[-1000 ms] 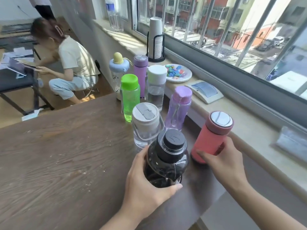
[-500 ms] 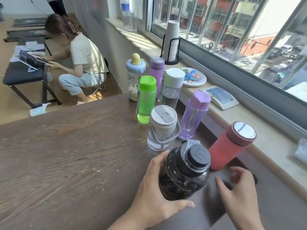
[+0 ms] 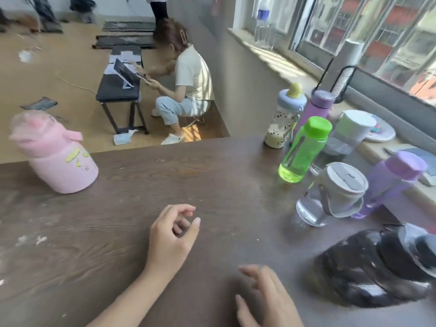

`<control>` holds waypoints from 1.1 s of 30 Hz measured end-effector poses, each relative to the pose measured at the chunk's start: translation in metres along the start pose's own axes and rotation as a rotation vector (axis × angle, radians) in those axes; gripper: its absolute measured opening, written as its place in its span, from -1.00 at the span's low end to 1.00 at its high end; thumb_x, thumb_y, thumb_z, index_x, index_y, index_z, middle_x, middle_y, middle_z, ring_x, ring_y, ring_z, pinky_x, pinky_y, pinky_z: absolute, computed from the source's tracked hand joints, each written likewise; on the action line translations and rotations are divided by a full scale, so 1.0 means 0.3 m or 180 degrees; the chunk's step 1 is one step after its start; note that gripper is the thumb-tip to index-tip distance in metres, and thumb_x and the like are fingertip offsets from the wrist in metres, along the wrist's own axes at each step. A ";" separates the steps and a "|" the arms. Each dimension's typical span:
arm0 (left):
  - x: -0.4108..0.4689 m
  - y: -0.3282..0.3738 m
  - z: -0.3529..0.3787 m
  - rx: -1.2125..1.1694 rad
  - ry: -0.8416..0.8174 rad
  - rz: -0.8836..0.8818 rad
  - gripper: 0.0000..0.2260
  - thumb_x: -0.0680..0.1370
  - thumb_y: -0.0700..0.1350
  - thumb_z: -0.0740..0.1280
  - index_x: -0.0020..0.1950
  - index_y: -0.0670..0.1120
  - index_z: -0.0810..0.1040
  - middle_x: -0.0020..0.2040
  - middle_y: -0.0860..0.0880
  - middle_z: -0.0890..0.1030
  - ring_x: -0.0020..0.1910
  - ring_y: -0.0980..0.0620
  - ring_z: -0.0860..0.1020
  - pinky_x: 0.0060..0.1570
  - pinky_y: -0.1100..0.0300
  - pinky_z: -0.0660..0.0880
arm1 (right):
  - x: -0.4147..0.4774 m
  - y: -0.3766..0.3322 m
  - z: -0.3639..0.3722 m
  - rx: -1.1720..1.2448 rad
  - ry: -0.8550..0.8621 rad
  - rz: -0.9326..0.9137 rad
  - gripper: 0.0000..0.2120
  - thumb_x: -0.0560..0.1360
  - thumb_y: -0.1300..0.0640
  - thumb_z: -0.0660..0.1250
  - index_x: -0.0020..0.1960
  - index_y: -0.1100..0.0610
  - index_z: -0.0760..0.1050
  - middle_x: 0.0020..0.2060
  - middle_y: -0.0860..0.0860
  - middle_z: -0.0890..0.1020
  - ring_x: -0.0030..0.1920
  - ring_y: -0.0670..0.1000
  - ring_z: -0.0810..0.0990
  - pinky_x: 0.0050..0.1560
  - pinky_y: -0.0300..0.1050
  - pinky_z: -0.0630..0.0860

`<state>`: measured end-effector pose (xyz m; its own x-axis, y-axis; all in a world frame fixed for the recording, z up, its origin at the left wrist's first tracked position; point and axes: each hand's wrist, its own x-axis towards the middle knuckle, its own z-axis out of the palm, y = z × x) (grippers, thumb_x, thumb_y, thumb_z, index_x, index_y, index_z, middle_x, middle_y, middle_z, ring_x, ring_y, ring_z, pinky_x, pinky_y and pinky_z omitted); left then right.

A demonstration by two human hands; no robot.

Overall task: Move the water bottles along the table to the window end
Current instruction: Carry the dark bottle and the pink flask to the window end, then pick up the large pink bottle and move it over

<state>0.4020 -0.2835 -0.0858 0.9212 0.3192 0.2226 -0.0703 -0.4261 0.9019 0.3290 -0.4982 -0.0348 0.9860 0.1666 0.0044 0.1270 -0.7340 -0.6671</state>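
A pink bottle (image 3: 55,153) stands alone at the table's far left. Several bottles cluster at the window end: a green bottle (image 3: 304,149), a clear bottle with a grey lid (image 3: 330,194), a lilac bottle (image 3: 389,182), a tall purple flask (image 3: 315,109), a blue-capped spotted bottle (image 3: 284,116) and a white-lidded clear bottle (image 3: 349,135). The black bottle (image 3: 377,265) stands blurred at the near right. My left hand (image 3: 172,237) hovers over the table's middle, fingers loosely curled and holding nothing. My right hand (image 3: 266,298) is near the front edge, fingers apart, holding nothing.
The dark wooden table (image 3: 118,232) runs left to right. A window sill (image 3: 295,74) carries a cup holder (image 3: 342,74), a plate (image 3: 382,132) and a plastic bottle (image 3: 263,22). A person (image 3: 186,83) sits on the floor beyond the table by a low black bench (image 3: 120,88).
My left hand let go of the black bottle and moved left over the table. My right hand drew back from the red flask. The view swung left, revealing the pink bottle.
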 end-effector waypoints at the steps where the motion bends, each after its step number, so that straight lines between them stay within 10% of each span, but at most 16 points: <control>1: 0.022 -0.031 -0.064 0.0095 0.0186 -0.0049 -0.85 0.50 -0.14 0.56 0.04 0.01 0.70 -0.07 0.03 0.69 -0.17 0.06 0.64 -0.21 0.25 0.53 | 0.029 -0.016 0.048 0.0091 0.0242 -0.0241 -0.59 0.34 0.08 0.46 0.15 -0.19 0.54 0.02 -0.30 0.58 0.04 -0.40 0.53 0.06 -0.51 0.44; 6: 0.145 -0.180 -0.412 0.0374 0.1218 -0.0431 -0.75 0.50 -0.15 0.61 0.06 0.06 0.62 -0.11 0.03 0.62 -0.25 0.06 0.55 -0.05 0.07 0.57 | 0.363 -0.265 0.307 0.0472 -0.0054 -0.0700 -0.46 0.51 0.06 0.48 0.43 0.08 0.41 0.26 -0.14 0.50 0.27 -0.12 0.49 0.31 -0.13 0.44; 11: 0.266 -0.324 -0.719 0.0692 0.1854 -0.0710 -0.37 0.40 0.02 0.67 0.34 0.03 0.43 0.19 -0.03 0.49 0.10 -0.07 0.54 0.20 0.03 0.49 | 0.637 -0.569 0.562 0.0714 -0.0248 -0.0867 -0.34 0.48 0.02 0.52 0.49 0.08 0.33 0.36 -0.03 0.48 0.37 -0.07 0.43 0.32 -0.16 0.40; 17: 0.423 -0.432 -0.934 0.0462 0.0556 -0.1034 0.05 0.32 0.10 0.72 0.70 0.06 0.26 0.60 -0.01 0.48 0.55 0.04 0.48 0.55 -0.01 0.42 | 0.800 -0.773 0.751 0.0725 -0.0627 -0.0951 -0.36 0.37 0.07 0.58 0.38 0.09 0.42 0.08 -0.19 0.49 0.24 -0.05 0.46 0.01 -0.38 0.40; 23: 0.511 -0.476 -0.941 0.0724 -0.0190 -0.0966 0.00 0.15 0.29 0.67 0.55 0.31 0.37 0.21 0.49 0.53 0.36 0.19 0.58 0.37 0.17 0.50 | 0.875 -0.789 0.821 0.0784 -0.0676 -0.0732 -0.28 0.30 0.10 0.63 0.36 0.09 0.39 0.20 -0.01 0.56 0.22 0.03 0.51 0.13 -0.06 0.49; 28: 0.537 -0.491 -0.919 0.0347 0.0003 -0.1035 -0.03 0.04 0.23 0.76 0.41 0.13 0.56 0.21 0.19 0.76 0.22 0.11 0.75 0.34 -0.08 0.66 | 0.908 -0.762 0.821 0.0953 -0.0785 -0.0776 -0.26 0.28 0.05 0.65 0.37 0.06 0.39 0.19 -0.04 0.55 0.19 0.02 0.54 0.16 0.03 0.54; 33: 0.570 -0.427 -0.808 0.0185 0.0147 -0.1047 -0.07 -0.07 0.31 0.76 0.27 0.22 0.61 0.10 0.27 0.80 0.13 0.27 0.76 0.24 0.11 0.69 | 0.952 -0.681 0.727 0.1064 -0.0727 -0.0856 -0.25 0.26 0.01 0.65 0.35 0.05 0.41 0.18 -0.05 0.56 0.18 0.01 0.55 0.16 0.05 0.55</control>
<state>0.4757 0.0308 -0.0735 0.8725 0.4851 -0.0591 0.2510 -0.3411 0.9059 0.5611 -0.1571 -0.0596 0.8693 0.4893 0.0709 0.2957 -0.3996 -0.8677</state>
